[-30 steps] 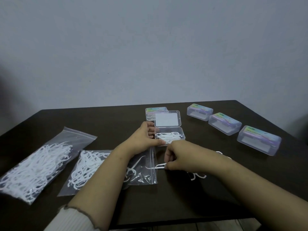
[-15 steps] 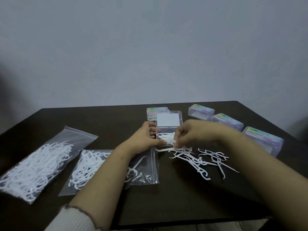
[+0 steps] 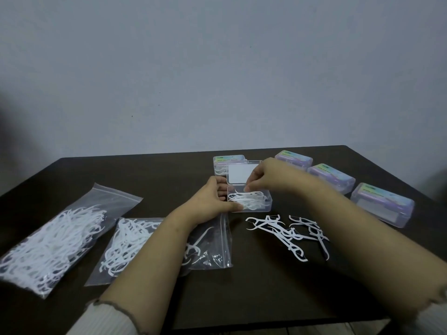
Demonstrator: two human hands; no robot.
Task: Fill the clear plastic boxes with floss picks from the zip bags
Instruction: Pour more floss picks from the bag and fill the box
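right hand (image 3: 262, 181) moved up from the loose floss picks (image 3: 287, 232) at frame centre-right — now over the open box (image 3: 250, 201), fingertips pinched, apparently dropping a pick in. left hand (image 3: 212, 204) grips the box's left edge as before. box partly filled — more trips needed.

Wall: we face a plain pale grey wall (image 3: 217, 68), bare but for a few tiny dark specks.
Worktop: we look down on a dark brown wood-grain worktop (image 3: 242, 291) set against it.
Floor: a light strip shows past the near edge.
Light: dim and even.
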